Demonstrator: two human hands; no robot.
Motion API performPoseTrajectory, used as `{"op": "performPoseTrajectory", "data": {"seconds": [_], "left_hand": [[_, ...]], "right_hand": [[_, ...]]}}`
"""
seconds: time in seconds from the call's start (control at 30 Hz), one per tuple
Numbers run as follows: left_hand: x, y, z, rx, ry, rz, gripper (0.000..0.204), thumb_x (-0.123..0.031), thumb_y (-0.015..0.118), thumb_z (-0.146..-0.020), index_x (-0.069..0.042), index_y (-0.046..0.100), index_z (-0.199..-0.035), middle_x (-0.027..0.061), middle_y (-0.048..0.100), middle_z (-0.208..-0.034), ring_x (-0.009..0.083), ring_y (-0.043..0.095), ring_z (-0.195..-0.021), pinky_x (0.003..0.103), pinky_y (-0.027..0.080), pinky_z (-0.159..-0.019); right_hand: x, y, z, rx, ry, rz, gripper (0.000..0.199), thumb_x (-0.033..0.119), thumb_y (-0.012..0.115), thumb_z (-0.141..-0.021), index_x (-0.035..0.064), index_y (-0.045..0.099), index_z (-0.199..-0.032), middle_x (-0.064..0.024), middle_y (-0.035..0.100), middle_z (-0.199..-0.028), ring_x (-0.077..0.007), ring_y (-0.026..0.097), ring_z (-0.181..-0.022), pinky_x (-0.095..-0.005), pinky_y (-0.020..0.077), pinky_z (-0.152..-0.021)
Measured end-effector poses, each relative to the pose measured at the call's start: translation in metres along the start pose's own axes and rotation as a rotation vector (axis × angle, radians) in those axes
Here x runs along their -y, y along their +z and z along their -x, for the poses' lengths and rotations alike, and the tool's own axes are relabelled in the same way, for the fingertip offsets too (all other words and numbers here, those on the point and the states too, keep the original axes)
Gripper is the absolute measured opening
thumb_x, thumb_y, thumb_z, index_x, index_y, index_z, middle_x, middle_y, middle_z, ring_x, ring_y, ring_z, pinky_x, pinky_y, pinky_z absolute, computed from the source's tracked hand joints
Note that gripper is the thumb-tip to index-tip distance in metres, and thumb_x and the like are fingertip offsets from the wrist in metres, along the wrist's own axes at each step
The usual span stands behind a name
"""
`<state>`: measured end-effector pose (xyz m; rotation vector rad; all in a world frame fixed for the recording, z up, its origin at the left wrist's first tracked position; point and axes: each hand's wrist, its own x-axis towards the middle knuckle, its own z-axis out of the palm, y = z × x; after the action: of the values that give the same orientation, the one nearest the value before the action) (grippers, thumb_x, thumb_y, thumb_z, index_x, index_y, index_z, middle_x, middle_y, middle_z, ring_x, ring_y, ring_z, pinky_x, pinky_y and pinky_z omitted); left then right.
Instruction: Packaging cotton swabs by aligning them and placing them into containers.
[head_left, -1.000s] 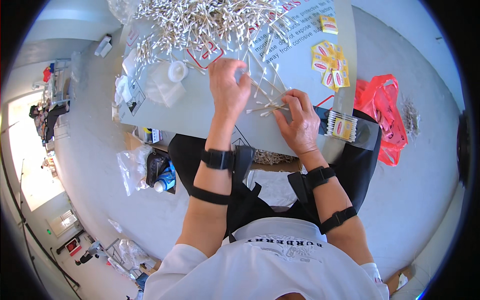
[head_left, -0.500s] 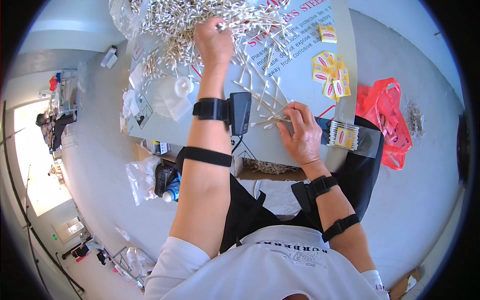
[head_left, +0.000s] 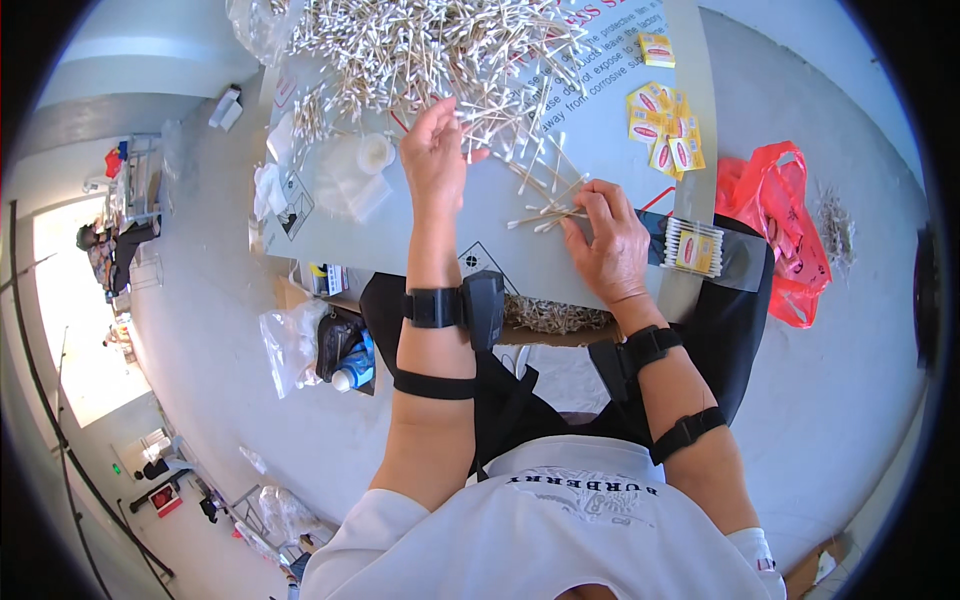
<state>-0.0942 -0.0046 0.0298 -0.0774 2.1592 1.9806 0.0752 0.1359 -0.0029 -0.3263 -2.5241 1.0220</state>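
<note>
One big shift: the left hand (head_left: 434,165) has been pulled back from the middle of the swab heap (head_left: 430,50) to its near edge in the last half second, so, at a guess, one more dip into it is done and the picking is mid-flow. It's held half open, fingers loosely bent and thumb spread out, and whether a swab is caught in there can't be told. The right hand (head_left: 615,250) is kept put by the near side of the table (head_left: 365,245), angled left, with some loose swabs (head_left: 540,211) seemingly pinched between thumb and bent fingers.
</note>
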Motion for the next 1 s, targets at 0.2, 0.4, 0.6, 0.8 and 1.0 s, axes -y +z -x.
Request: {"op": "performPoseTrajectory", "data": {"seconds": [0.2,0.4,0.6,0.8,1.0], "left_hand": [[0.013,-0.024,0.015,-0.064,0.038,-0.017,0.024,0.0,0.048,-0.098,0.004,0.063,-0.116,0.0153,0.063,-0.112,0.0192,0.065,-0.093,0.032,0.062,-0.063],[0.026,-0.033,0.021,-0.121,-0.01,-0.068,0.018,0.002,0.051,-0.095,0.003,0.065,-0.107,0.013,0.067,-0.104,0.018,0.067,-0.085,0.031,0.059,-0.065],[0.029,-0.018,0.012,-0.148,0.383,-0.378,0.016,0.004,0.065,-0.081,-0.002,0.069,-0.095,0.0081,0.069,-0.09,0.0193,0.067,-0.08,0.034,0.053,-0.073],[-0.005,0.033,-0.02,0.111,0.849,-0.928,0.025,0.001,0.072,-0.072,-0.011,0.073,-0.094,0.0084,0.063,-0.091,0.0297,0.059,-0.096,0.036,0.05,-0.085],[0.001,0.031,-0.046,0.246,0.747,-1.042,0.017,-0.003,0.075,-0.068,-0.009,0.072,-0.084,0.0083,0.064,-0.089,0.0298,0.058,-0.095,0.041,0.048,-0.081]], "right_hand": [[-0.001,0.001,0.001,-0.003,0.013,0.003,0.029,0.01,0.074,-0.072,0.0058,0.06,-0.096,-0.0075,0.06,-0.108,-0.0294,0.063,-0.096,-0.0394,0.0543,-0.075],[0.0,0.0,0.001,0.015,0.021,-0.003,0.026,0.01,0.073,-0.074,0.0052,0.06,-0.095,-0.008,0.059,-0.108,-0.03,0.063,-0.095,-0.04,0.054,-0.076],[-0.001,0.0,0.001,0.013,0.014,0.004,0.025,0.01,0.073,-0.074,0.0047,0.059,-0.095,-0.0091,0.059,-0.108,-0.0304,0.062,-0.096,-0.04,0.0539,-0.076],[-0.003,0.001,0.001,0.01,0.013,0.011,0.027,0.009,0.074,-0.073,0.0051,0.059,-0.095,-0.009,0.059,-0.108,-0.0303,0.062,-0.096,-0.04,0.0541,-0.076],[-0.001,0.001,0.0,0.012,0.001,0.005,0.028,0.009,0.074,-0.072,0.0053,0.058,-0.095,-0.0085,0.059,-0.107,-0.0297,0.062,-0.095,-0.0394,0.0543,-0.075]]}}
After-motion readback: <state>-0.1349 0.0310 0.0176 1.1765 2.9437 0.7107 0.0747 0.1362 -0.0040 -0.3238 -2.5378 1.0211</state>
